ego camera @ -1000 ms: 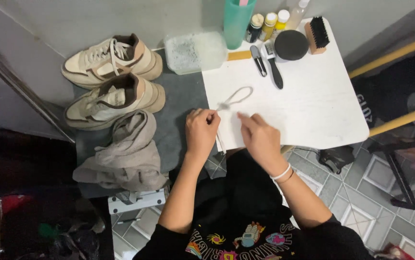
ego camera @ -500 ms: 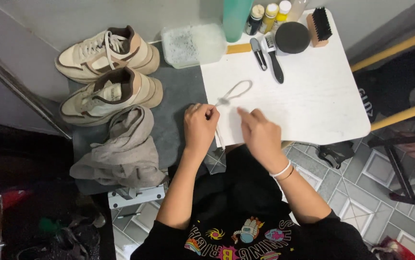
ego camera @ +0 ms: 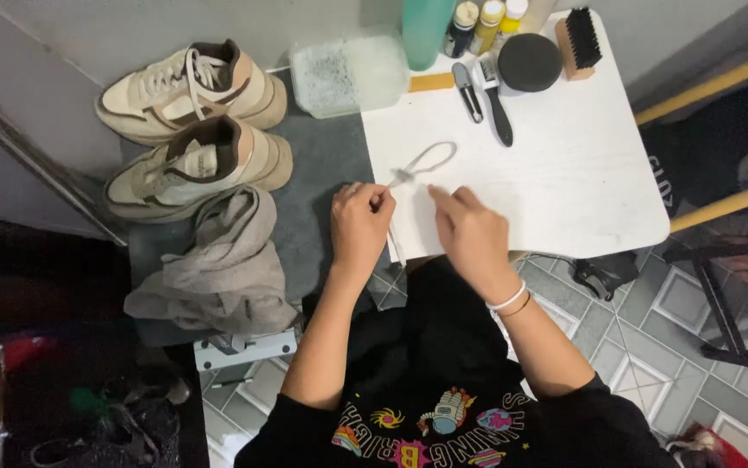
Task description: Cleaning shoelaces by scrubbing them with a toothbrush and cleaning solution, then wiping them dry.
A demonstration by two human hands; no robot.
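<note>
Shoelace, pale and thin, lies across the near left part of the white tabletop, just above the middle of the frame: its far end forms a loop pointing toward the upper right, and its free length runs down past the table's near edge between the two hands. Compared with half a second ago the lace looks much the same in shape, the loop open as before and in about the same place on the white surface; what has shifted is small, the hands having drawn slightly closer to the strand below the loop. The left hand is curled nearly closed with its fingertips pinched at the lace just under the crossing of the loop, so it appears to hold the strand. The right hand is loosely curled, fingers extended toward the lace and resting on the tabletop just beside it; whether it actually grips the strand cannot be told. That little has moved suggests careful finger work on the lace rather than a large pull. In the upper left of the frame two cream and brown sneakers sit on a grey mat, the nearer one without its lace, with a crumpled grey cloth below them. Along the top edge stand a clear tub of sudsy water, bottles and brushes.
</note>
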